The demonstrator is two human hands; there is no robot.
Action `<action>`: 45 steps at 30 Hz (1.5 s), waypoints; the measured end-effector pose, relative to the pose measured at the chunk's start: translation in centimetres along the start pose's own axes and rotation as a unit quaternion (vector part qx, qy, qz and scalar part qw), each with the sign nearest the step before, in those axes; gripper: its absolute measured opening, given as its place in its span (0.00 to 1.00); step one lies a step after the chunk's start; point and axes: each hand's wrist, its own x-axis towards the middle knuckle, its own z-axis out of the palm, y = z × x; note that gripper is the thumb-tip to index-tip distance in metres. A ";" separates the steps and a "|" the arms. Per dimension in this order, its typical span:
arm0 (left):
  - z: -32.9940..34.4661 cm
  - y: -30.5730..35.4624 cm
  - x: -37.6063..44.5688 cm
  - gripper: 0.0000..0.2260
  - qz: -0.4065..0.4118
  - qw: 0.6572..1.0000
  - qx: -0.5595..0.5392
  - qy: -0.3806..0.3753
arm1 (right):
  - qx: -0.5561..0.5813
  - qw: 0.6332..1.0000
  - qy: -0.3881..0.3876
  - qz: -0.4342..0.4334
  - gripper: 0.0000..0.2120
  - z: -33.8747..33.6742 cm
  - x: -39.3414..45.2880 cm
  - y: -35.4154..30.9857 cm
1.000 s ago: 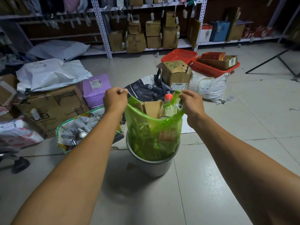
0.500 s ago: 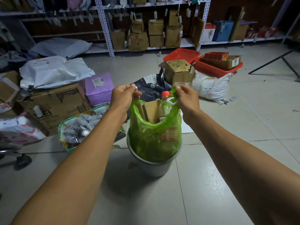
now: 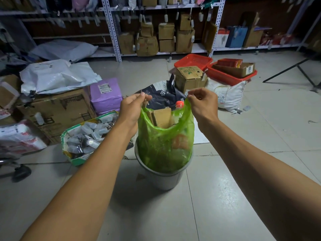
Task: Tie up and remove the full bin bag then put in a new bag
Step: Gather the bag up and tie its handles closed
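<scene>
Upright, the green bin bag (image 3: 165,145) stands with its long axis vertical and its open mouth facing up, its lower part sunk in the grey bin (image 3: 161,178) and its upper part pulled above the rim. It is thin, translucent and creased; a brown cardboard box (image 3: 161,117) and a clear bottle with a red cap (image 3: 179,104) poke out of the mouth, and an orange shape shows dimly through the plastic. The near edge of the mouth sags in a curve between two raised corners. The left hand (image 3: 133,108) pinches the corner at 10 o'clock from the bag's centre, fingers curled tightly on the plastic. The right hand (image 3: 204,103) pinches the corner at 2 o'clock, fingers also curled round it. The hands are apart, with the bottle cap between them.

The bin stands on a pale tiled floor (image 3: 225,197). At 9 o'clock from it, just beside, lies an open sack of small plastic bottles (image 3: 85,136). At 10 o'clock sit a large cardboard carton (image 3: 57,112), a purple parcel (image 3: 106,94) and grey mailer bags (image 3: 57,75). Behind the bin at 12 o'clock lies a dark pouch with a paw print (image 3: 163,96), then a brown box (image 3: 190,79). At 1 o'clock are red baskets (image 3: 194,60) and a white sack (image 3: 229,95). Metal shelving (image 3: 112,32) with boxes runs along the back.
</scene>
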 end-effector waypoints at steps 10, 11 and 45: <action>-0.7 -2.7 0.7 0.10 0.044 0.986 0.159 0.032 | 0.106 0.969 -0.087 0.205 0.05 0.3 -1.5 2.3; -0.7 -3.0 0.8 0.09 0.047 0.980 0.191 0.037 | 0.089 0.969 -0.093 0.213 0.07 0.3 -1.5 2.5; -2.8 -4.0 5.5 0.09 0.025 0.958 0.208 0.196 | 0.098 0.983 -0.124 0.098 0.11 5.3 2.1 3.9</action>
